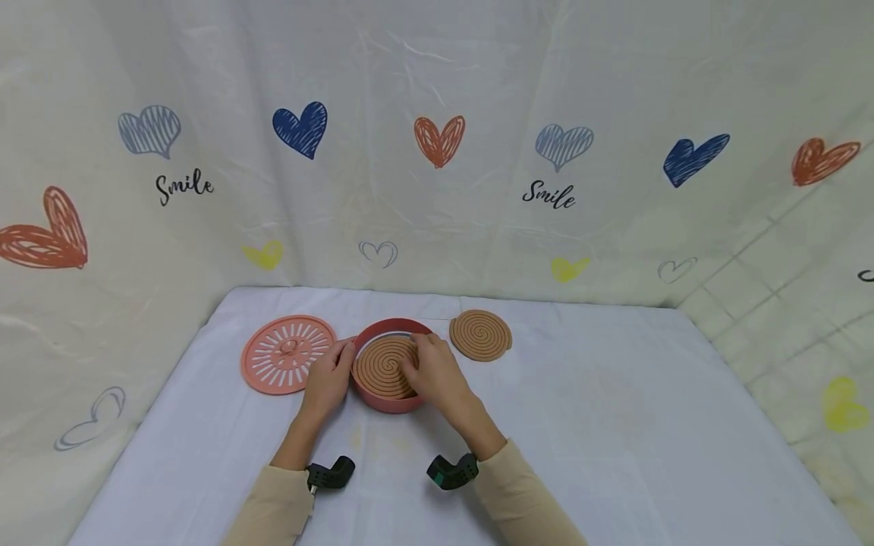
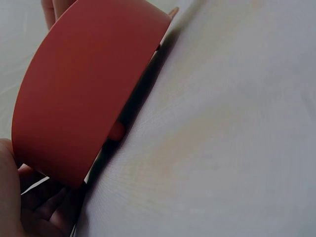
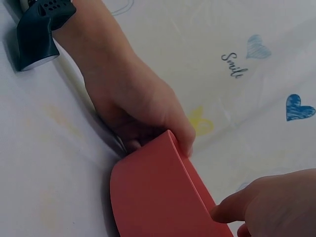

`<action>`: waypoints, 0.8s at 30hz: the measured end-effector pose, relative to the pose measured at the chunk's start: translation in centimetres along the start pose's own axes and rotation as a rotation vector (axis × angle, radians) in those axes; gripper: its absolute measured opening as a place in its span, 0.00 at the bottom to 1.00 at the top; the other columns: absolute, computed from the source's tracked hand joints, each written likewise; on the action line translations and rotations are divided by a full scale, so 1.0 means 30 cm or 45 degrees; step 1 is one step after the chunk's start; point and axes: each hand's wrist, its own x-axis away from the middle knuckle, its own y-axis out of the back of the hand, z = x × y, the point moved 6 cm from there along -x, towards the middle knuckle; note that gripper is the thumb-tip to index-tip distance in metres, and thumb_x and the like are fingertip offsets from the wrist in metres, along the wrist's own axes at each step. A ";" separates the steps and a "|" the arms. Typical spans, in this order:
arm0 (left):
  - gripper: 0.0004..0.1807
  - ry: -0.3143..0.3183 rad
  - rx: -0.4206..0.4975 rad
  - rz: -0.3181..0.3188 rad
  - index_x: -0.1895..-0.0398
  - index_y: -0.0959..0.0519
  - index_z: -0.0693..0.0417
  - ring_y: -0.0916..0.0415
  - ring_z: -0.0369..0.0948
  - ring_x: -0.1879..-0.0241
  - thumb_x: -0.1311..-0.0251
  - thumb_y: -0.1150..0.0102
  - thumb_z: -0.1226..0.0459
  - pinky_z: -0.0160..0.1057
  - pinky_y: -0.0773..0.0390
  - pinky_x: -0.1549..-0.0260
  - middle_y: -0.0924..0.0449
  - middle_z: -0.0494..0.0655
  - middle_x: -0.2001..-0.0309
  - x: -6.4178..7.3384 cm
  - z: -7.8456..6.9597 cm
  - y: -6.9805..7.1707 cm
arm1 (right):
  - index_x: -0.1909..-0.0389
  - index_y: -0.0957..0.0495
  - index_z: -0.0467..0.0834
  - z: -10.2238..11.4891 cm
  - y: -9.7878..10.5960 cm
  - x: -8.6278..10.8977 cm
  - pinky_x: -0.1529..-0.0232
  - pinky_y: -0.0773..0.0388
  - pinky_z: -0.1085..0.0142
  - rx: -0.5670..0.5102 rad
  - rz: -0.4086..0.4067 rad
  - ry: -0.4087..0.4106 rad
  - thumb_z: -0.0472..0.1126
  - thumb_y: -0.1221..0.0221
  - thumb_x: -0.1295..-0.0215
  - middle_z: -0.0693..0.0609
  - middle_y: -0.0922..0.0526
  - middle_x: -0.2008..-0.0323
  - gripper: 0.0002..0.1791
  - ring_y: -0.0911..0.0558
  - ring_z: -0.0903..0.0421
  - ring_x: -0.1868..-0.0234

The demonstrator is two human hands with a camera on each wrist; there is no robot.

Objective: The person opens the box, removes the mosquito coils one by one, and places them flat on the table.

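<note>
Currently, the fingers of R hand (image 1: 440, 369) are bent in over the 3 o'c rim of the tub (image 1: 391, 406), w/ thumb & fingertips resting on the coil (image 1: 382, 371) at its 2-3 o'c side; whether it's pinched or only pressed can't be told. At 9 o'c the tub is clamped by L hand (image 1: 329, 379), thumb hooked over the rim, fingers set agst the outer wall. The coil is held within the tub's ring, prob. a bit off-centre, as a dark gap is shown at approx 4-5 o'c.

Step in hand is judged to be the seating of the coil; if so, it should be laid flat next, then R fingers lifted clear w/o its edge being snagged, tub steadied by L hand. Coil looks thin, poss. brittle, so no forcing is advised.

Further out, the lid (image 1: 290, 347) is laid at 9 o'c, partly covered by L hand in head view; contact can't be told. The 2nd coil (image 1: 481, 334) is placed at 2 o'c, apart from the tub. Table (image 1: 614, 417) edge is met soon past both at 12, & past the lid at 9. Most room is offered btwn 3 & 5 o'c.
</note>
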 end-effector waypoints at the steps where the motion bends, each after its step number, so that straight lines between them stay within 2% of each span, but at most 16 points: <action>1: 0.28 0.002 0.000 0.002 0.36 0.23 0.51 0.26 0.48 0.33 0.24 0.60 0.44 0.55 0.28 0.34 0.20 0.52 0.38 0.000 -0.001 0.000 | 0.40 0.25 0.33 0.000 0.000 0.000 0.42 0.18 0.51 -0.002 -0.007 0.001 0.42 0.36 0.33 0.36 0.19 0.45 0.26 0.19 0.42 0.41; 15: 0.27 0.033 0.009 0.016 0.36 0.23 0.51 0.26 0.49 0.33 0.23 0.60 0.45 0.55 0.28 0.33 0.20 0.53 0.38 0.004 0.000 -0.001 | 0.44 0.23 0.34 -0.005 0.007 0.002 0.50 0.15 0.55 -0.037 -0.052 -0.014 0.42 0.35 0.35 0.39 0.15 0.52 0.23 0.16 0.47 0.50; 24: 0.28 0.021 0.019 0.027 0.35 0.24 0.50 0.27 0.49 0.32 0.24 0.60 0.44 0.55 0.29 0.33 0.21 0.52 0.37 0.004 -0.003 0.001 | 0.45 0.22 0.33 -0.003 0.016 0.002 0.51 0.15 0.56 -0.054 -0.070 -0.013 0.41 0.36 0.34 0.39 0.15 0.53 0.21 0.16 0.47 0.50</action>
